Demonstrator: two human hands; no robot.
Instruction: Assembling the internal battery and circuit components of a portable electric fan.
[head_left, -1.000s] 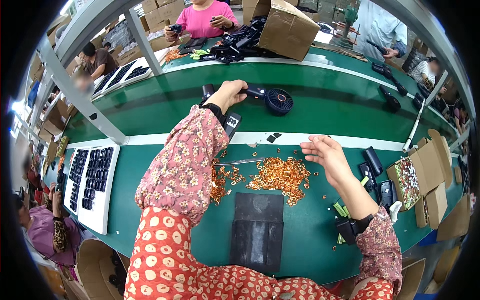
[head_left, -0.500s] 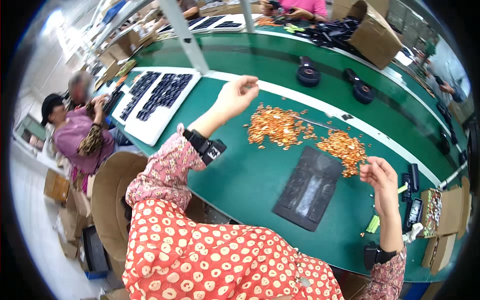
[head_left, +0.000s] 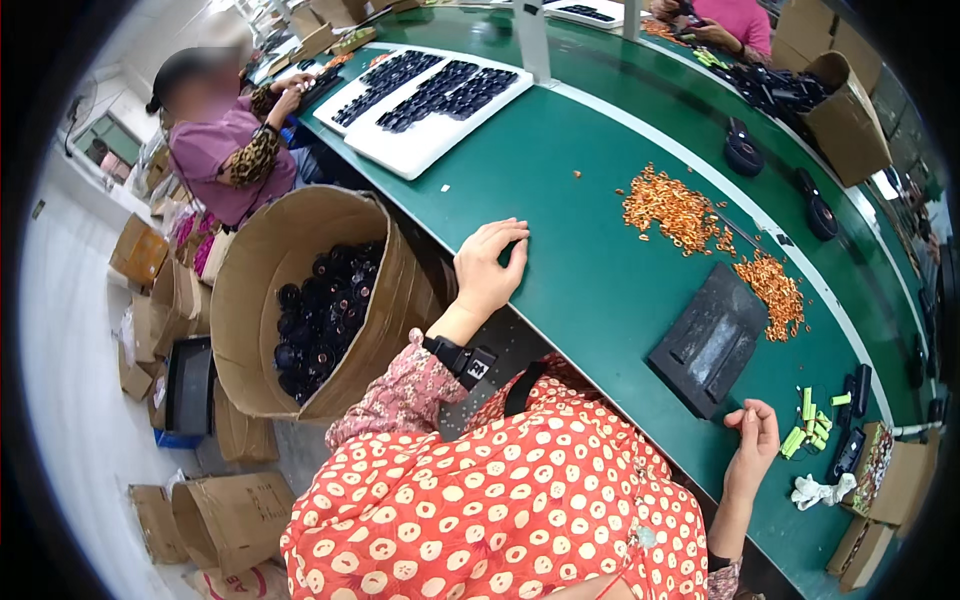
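My left hand (head_left: 490,265) is over the table's near edge, fingers bent and thumb apart, with nothing visible in it. Close to the near corner of a black rectangular block (head_left: 708,340) is my right hand (head_left: 755,440), its fingers curled in; whatever they may hold is hidden. A grooved strip runs along the top of the block. Beyond it lie two heaps of small copper-coloured rings, a larger heap (head_left: 672,212) and a smaller heap (head_left: 775,293), with a thin rod (head_left: 735,228) between them.
Left of the table stands a big cardboard box (head_left: 235,300) with round black parts inside. White trays (head_left: 410,165) of black parts lie farther along, near a seated co-worker (head_left: 225,160). Green cylinders (head_left: 810,425), white tissue (head_left: 820,492) and small boxes (head_left: 895,480) are at right.
The view has swung left, bringing the big box of black parts into sight. My left hand has come back to the near edge; my right hand has drawn back from the smaller ring heap.
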